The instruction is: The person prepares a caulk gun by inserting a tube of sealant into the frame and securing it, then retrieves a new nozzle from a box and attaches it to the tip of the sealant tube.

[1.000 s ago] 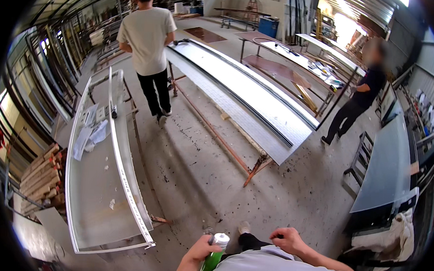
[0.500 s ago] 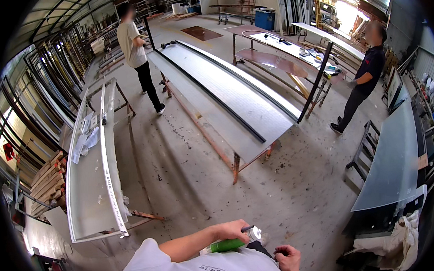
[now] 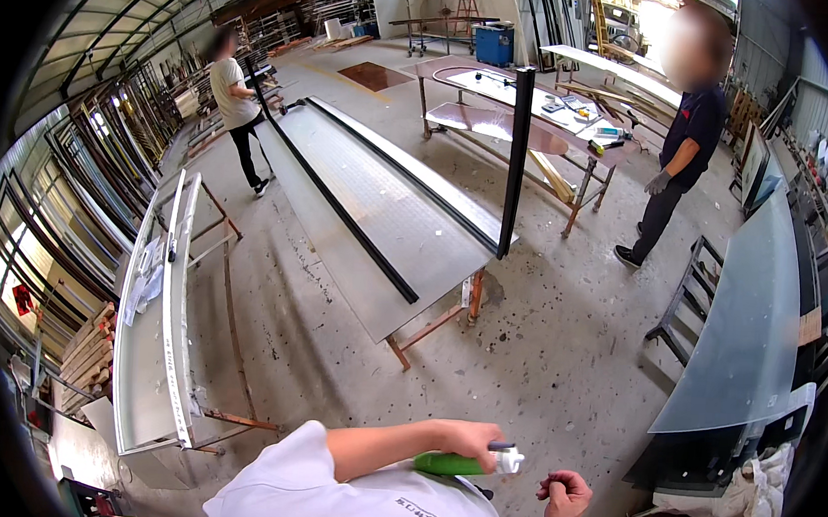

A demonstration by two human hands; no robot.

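My left hand (image 3: 470, 439) is closed around a green bottle (image 3: 448, 464) with a white top, held sideways close to my shirt. A small dark piece sticks out beside the white end. To its right, my right hand (image 3: 565, 496) is raised with curled fingers and the thumb pressed in; whatever it may hold is hidden. Ahead lies a large pale panel (image 3: 379, 215) on rusty trestles. Two long black bars (image 3: 346, 217) run along it, and a black upright bar (image 3: 516, 170) rises at its near right corner.
At left, a white frame (image 3: 174, 340) rests on a stand. A person (image 3: 228, 90) stands beyond the panel's far end; another person (image 3: 687, 132) with a grey glove is at right. Tools lie on a brown table (image 3: 443, 68). Glass sheets (image 3: 739, 304) lean at the right.
I have moved toward the panel and the person at right, who both appear nearer. My left hand and the bottle have shifted right. My right hand has risen slightly, still curled.
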